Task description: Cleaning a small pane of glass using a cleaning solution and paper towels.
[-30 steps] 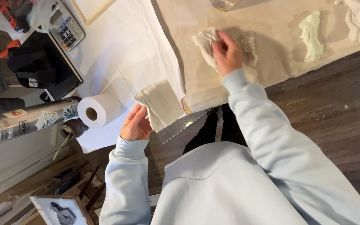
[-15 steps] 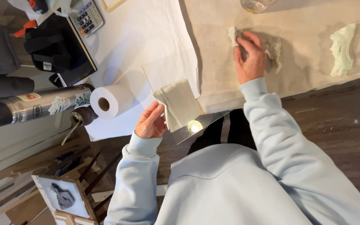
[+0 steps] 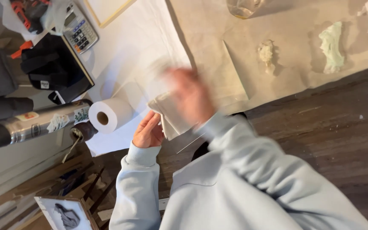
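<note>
Two hands in pale blue sleeves work above a broad sheet of tan paper, the largest item, which covers the upper right of the view and ends at a dark wooden floor. Left of the tan paper lies a white sheet, reaching from the top edge down to the person's left hand. Beyond the white sheet, at far left, a black pouch rests beside a metal flask lying on its side. A white paper roll stands just beside the flask's end, its core facing the camera. A folded cream cloth sits at the near edge of the white sheet, between the two hands. The left hand curls against the cloth's left edge, fingers bent and touching it. The right hand is blurred, lying over the top of the cloth; whether it grips the cloth or is loose cannot be told. A grey calculator lies at upper left, near the pouch. A pale green crumpled wad rests on the tan paper at right, and a smaller cream wad lies to its left, well apart from both hands. A clear glass vessel is cut off by the top edge. A framed dark drawing leans at lower left among wooden strips.
</note>
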